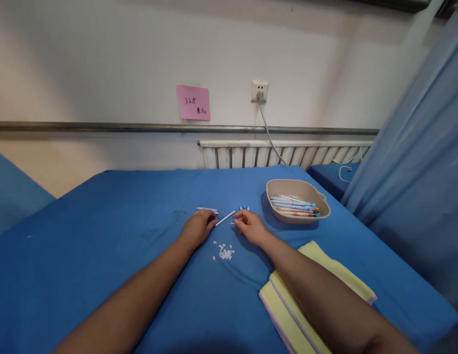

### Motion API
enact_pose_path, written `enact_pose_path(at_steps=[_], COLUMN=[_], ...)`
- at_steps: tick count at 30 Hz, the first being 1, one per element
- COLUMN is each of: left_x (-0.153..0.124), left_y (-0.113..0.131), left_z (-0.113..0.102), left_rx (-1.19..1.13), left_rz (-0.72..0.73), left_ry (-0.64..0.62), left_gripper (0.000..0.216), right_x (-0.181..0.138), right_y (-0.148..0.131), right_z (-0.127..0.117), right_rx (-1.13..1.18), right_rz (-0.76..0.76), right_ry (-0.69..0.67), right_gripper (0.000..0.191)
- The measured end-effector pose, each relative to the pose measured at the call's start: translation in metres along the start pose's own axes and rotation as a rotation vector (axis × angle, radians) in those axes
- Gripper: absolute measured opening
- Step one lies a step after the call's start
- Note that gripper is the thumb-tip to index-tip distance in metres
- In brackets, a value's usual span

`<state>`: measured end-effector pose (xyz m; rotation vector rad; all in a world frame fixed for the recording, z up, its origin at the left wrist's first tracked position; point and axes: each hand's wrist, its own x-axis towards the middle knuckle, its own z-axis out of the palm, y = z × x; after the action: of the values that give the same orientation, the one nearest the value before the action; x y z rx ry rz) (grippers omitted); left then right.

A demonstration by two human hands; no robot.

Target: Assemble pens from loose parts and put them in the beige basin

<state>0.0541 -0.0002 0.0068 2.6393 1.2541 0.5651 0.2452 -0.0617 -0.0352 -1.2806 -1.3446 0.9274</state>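
Hands (224,227) pinch a white stick (225,219) (small white bits (224,252) beneath).

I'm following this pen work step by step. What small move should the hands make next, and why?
Probably bring the right hand to the free end of the thin white tube that the left hand holds. Small blue caps lie just beyond it, and finished pens fill the beige tray.

Counts on the blue tabletop (103,255)

Two hands, left hand (196,229) and right hand (251,227); one thin white tube (225,219) between them; one beige tray (284,217) holding several pens (295,206), too bunched to count exactly; one scatter of small white pieces (224,251), too many to number; one folded yellow cloth (288,314); one pink note (193,103); one wall socket (259,91).
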Motion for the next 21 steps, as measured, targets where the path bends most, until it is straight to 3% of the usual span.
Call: enact_pose_path(at_steps=[6, 12, 17, 21], left_x=[-0.005, -0.004, -0.007, -0.012], left_y=[0.015, 0.017, 0.006, 0.015], left_z=[0.001, 0.008, 0.009, 0.009], left_rx=[0.051, 0.166, -0.011, -0.144], left_rz=[0.100, 0.095, 0.048, 0.093], left_ry=[-0.083, -0.101, 0.008, 0.020], left_gripper=[0.018, 0.016, 0.022, 0.021], right_x=[0.003, 0.002, 0.003, -0.002], right_y=[0.000, -0.004, -0.010, -0.018], right_z=[-0.001, -0.003, -0.006, -0.002], right_rx=[0.004, 0.044, 0.107, 0.207], right_rz=[0.020, 0.017, 0.111, 0.116], right_ry=[0.032, 0.086, 0.172, 0.053], right_gripper=[0.012, 0.012, 0.027, 0.037])
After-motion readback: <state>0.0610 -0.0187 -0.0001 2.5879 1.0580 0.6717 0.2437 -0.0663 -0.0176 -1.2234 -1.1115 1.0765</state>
